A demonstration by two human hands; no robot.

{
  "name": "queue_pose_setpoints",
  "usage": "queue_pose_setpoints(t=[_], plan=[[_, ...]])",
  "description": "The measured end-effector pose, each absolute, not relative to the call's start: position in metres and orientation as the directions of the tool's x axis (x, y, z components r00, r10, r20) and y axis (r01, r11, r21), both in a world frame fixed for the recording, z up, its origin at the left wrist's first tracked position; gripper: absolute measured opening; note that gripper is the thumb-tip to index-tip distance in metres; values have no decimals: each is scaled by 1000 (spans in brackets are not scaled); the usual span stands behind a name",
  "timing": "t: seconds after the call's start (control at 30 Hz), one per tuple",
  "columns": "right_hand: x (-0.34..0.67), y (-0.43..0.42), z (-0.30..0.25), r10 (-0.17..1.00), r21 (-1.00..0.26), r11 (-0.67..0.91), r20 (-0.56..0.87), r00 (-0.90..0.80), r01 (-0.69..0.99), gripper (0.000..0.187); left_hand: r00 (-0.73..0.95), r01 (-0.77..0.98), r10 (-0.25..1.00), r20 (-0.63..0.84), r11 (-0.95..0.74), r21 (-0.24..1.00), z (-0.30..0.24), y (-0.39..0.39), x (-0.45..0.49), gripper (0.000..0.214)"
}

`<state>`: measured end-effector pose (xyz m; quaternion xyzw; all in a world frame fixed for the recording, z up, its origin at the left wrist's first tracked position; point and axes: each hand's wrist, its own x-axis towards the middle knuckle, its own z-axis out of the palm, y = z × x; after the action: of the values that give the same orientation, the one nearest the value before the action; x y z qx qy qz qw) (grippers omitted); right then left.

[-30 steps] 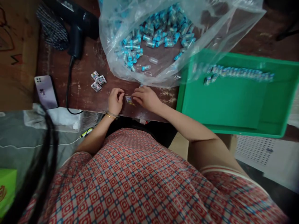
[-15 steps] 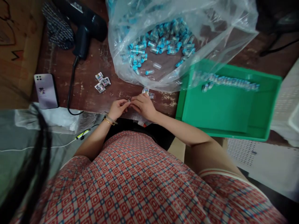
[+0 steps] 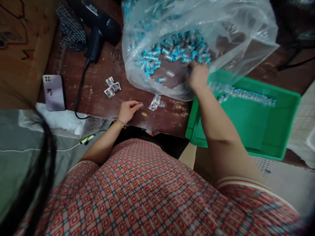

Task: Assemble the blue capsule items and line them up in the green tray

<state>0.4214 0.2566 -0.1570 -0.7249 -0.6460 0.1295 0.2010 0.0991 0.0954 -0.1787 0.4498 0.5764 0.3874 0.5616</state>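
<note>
My left hand [image 3: 127, 111] is closed in a pinch above the front of the table, a tiny coloured piece at its fingertips too small to name. Right of it lie several small printed paper slips [image 3: 155, 102]. My right hand [image 3: 199, 74] reaches over the near edge of the clear plastic bag [image 3: 134, 77], fingers pointing down into its mouth. Those fingers are blurred and partly hidden. Just beyond them is a pile of small clear vials with blue caps [image 3: 182, 49]. One capped vial [image 3: 162, 79] and a clear tube without a visible cap [image 3: 170, 73] lie apart from the pile.
A green tray [image 3: 243, 127] on the right holds a row of small vials [image 3: 253, 96]. More printed slips [image 3: 113, 87] lie left of centre. Farther left are a phone [image 3: 53, 93], a black hair dryer [image 3: 94, 44] with its cord, a checked cloth [image 3: 71, 29] and a cardboard box [image 3: 24, 59].
My right hand has left my left hand and moved up and right into the bag's mouth. My left hand keeps its pinch. The slips and a small yellow mark on the table are now uncovered.
</note>
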Motion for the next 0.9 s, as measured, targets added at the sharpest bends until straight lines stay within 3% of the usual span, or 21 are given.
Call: queue_pose_setpoints(t=[0.1,0.17,0.23,0.33,0.5,0.7,0.8,0.9], plan=[[384,208,-141,998,-811,69,61,-34,581,13,8,98,954,-300,298,949,-181,98,100,27],[357,171,-131,983,-955,47,-9,-186,293,21,27,100,952,-304,300,948,-181,98,103,27],[337,143,-124,960,-995,-31,-57,-275,98,32,70,99,949,-307,299,949,-179,99,107,28],[323,122,-122,962,-996,-89,-80,-260,-25,43,128,83,939,-318,310,947,-171,99,112,33],[326,115,-125,963,-995,-94,-85,-256,-25,46,211,21,910,-357,361,932,-157,95,117,41],[329,101,-122,978,-991,50,23,-209,124,35,284,-30,877,-387,412,911,-155,88,125,38],[339,98,-116,989,-958,113,84,-119,264,26,224,-13,907,-358,370,929,-158,86,127,27],[345,93,-116,979,-921,90,12,-204,378,25,136,49,964,-230,226,973,-160,85,126,14]])
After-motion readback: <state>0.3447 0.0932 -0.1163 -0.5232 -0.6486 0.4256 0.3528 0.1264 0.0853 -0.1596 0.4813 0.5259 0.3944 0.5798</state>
